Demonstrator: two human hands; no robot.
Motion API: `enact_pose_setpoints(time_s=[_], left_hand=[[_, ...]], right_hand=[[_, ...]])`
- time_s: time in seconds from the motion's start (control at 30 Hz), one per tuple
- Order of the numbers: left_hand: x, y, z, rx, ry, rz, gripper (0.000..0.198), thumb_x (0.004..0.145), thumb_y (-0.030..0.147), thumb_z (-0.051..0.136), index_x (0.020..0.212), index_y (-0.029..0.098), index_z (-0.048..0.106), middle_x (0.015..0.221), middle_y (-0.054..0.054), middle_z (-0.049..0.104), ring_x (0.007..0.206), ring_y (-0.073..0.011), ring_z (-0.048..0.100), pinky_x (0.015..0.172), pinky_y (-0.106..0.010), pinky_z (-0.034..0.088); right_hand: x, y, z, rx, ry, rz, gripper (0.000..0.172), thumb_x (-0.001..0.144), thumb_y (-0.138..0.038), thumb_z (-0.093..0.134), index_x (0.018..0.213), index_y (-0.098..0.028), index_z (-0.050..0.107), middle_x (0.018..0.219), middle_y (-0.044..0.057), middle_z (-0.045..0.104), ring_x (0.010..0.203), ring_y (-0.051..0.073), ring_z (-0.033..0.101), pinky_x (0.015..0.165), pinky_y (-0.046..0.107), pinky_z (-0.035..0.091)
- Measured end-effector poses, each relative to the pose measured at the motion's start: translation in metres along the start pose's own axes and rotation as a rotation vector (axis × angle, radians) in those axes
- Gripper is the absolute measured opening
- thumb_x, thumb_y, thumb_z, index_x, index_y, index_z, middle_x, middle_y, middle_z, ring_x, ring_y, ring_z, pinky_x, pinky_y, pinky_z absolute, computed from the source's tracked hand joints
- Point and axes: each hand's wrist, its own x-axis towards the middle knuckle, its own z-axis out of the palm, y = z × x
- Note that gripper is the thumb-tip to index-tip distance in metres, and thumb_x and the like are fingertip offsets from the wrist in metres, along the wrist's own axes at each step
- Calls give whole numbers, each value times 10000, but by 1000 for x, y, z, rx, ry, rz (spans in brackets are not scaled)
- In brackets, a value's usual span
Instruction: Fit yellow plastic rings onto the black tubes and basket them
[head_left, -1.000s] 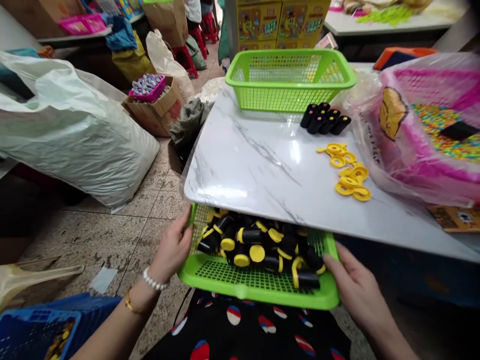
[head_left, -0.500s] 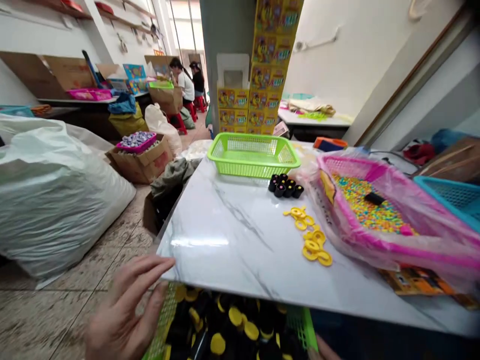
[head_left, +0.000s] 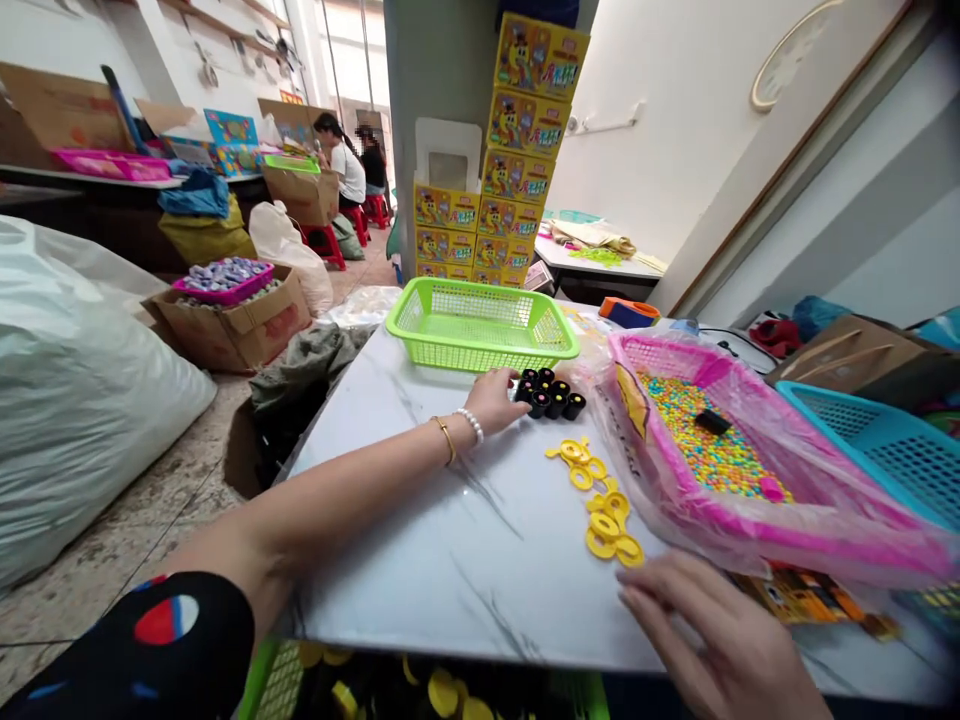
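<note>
1. Left hand [head_left: 491, 400]: half-curled and reaching across the white marble-patterned table top [head_left: 480, 590], right at the near side of the black cylinders [head_left: 546, 393]. Grip on any cylinder impossible to tell. Pearl bracelet [head_left: 470, 425] and thin gold bangle [head_left: 444, 440] on the wrist.
2. Right hand [head_left: 712, 630]: open, fingers loosely spread and slightly bent, empty, low over the table's near edge, just below the yellow plastic rings [head_left: 604, 525].
3. Black cylinders: small upright cluster on the table, just in front of the green plastic basket [head_left: 480, 325].
4. Yellow plastic rings: loose, linked-looking pile on the table, between both hands.
5. Green mesh tray [head_left: 277, 680]: below the table's near edge, heaped with yellow-and-black pieces [head_left: 442, 695], mostly hidden.
6. Pink tray [head_left: 660, 350]: to the right on the table, inside clear plastic, full of multicoloured beads [head_left: 712, 450].
</note>
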Motion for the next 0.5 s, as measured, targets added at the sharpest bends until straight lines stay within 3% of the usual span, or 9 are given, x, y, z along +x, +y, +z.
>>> enact_pose_setpoints(time_s=[0.07,0.13,0.23,0.4,0.5], left_hand=[[7,-5,8,5,-9,-9,386,691,248,731,1059,155,659,977,-75,681,956,-251,622,886,-365,488],[8,-7,10,19,-9,-5,318,701,261,718,1002,168,674,959,-63,683,953,-244,619,895,-356,477],[1,-9,4,40,-13,5,243,716,284,701,930,171,670,946,-55,680,941,-232,610,888,-342,474],[-39,-9,-25,50,-54,1,208,709,250,685,896,165,649,924,-57,677,913,-240,595,856,-358,474],[-74,-5,-43,29,-97,-3,206,707,228,693,901,175,647,924,-44,682,922,-232,594,856,-345,471]], right_hand=[[42,11,-2,-149,23,-74,170,920,-287,553,995,-237,697,982,80,696,929,218,670,806,317,553],[79,24,5,-285,-43,-84,232,939,-305,522,1056,-201,694,1088,122,664,1007,260,633,878,399,526],[117,39,21,-428,-196,-134,228,923,-281,558,1081,-201,702,1078,116,672,989,274,617,863,422,514],[137,36,44,-435,-325,-186,182,892,-143,558,793,-157,710,758,89,673,790,253,617,723,371,501],[137,22,49,-385,-315,-196,176,882,-126,548,786,-148,694,760,85,670,759,232,612,679,343,481]])
